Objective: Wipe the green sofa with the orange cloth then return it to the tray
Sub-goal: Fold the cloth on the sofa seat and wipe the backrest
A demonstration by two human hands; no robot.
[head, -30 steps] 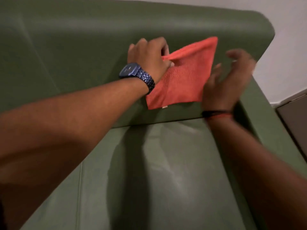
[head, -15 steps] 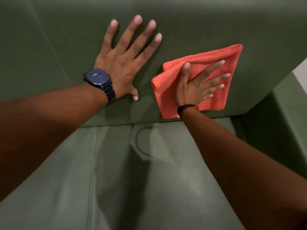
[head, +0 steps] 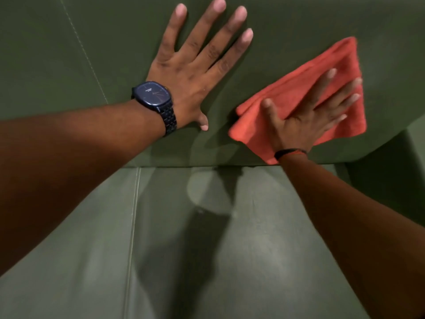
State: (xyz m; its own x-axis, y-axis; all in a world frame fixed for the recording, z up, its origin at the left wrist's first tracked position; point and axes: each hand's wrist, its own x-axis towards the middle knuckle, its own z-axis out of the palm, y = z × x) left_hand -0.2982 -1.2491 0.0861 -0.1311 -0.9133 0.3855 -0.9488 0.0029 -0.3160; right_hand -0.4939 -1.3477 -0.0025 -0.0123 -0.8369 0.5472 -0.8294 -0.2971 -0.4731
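A second ago the left hand (head: 193, 72) gripped the folded orange cloth (head: 299, 97) on the green leather sofa back (head: 69, 54); now it lies flat beside it, while the right hand (head: 301, 120) presses the cloth flat, slid slightly rightward

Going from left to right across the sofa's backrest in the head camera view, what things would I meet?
Pale stitched seam in the green sofa back → dark blue square-faced wristwatch with a metal link band → left hand, spread flat on the backrest → folded orange cloth → right hand, pressing flat on that cloth.
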